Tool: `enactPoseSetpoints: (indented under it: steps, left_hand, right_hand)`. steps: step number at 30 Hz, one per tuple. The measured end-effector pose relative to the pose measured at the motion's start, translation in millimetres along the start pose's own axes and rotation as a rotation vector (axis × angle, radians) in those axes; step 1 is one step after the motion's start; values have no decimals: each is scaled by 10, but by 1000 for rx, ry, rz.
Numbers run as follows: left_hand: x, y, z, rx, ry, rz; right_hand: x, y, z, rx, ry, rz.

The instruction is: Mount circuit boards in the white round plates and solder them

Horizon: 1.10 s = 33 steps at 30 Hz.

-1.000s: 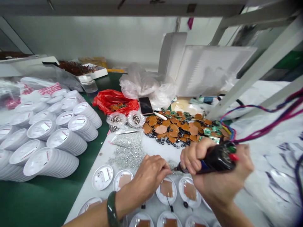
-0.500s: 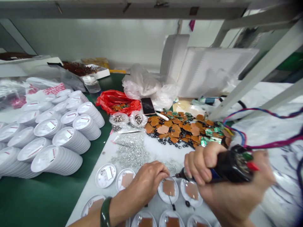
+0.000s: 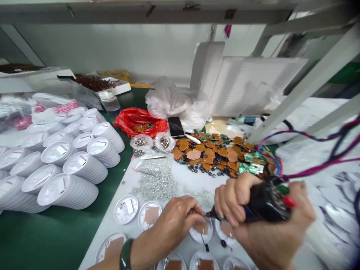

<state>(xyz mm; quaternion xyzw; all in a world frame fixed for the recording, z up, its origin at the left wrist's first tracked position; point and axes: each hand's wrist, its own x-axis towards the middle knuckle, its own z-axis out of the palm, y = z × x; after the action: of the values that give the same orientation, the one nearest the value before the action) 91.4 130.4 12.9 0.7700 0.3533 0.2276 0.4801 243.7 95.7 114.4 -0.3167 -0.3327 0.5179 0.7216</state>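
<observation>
My right hand (image 3: pixel 253 213) is wrapped around a black electric screwdriver (image 3: pixel 264 204) with red, blue and purple wires running off to the right. Its tip points left at a small white round cap (image 3: pixel 201 229) holding a brown circuit board. My left hand (image 3: pixel 176 223), a green bangle on the wrist, is pinched at the screwdriver's tip over that cap; what the fingers hold is too small to see. More white caps with brown boards (image 3: pixel 152 215) lie around it on the white work surface.
Stacks of white round caps (image 3: pixel 84 167) fill the green mat on the left. A heap of small silver screws (image 3: pixel 157 178), a pile of brown circuit boards (image 3: pixel 216 152), bags of metal parts, a phone (image 3: pixel 176 126) and a red plastic bag (image 3: pixel 139 120) lie beyond.
Both hands stayed together at the screwdriver tip, shifting slightly while the camera moved. The tip now sits lower, right over the cap with the brown board.
</observation>
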Motion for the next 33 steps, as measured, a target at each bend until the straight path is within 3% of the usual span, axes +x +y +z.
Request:
enactPoseSetpoints:
  steps: [8, 16, 27, 33]
  left_hand:
    - [-24, 90, 16, -53, -16, -36]
    - [-57, 52, 22, -68, -12, -34]
    - [-99, 29, 78, -141, -26, -144]
    - [-119, 49, 108, -197, -17, -127]
  right_hand:
    - [47, 52, 8, -7, 3, -20]
    - [9, -44, -85, 17, 38, -13]
    - [-17, 47, -32, 27, 16, 5]
    - [2, 45, 16, 27, 6, 17]
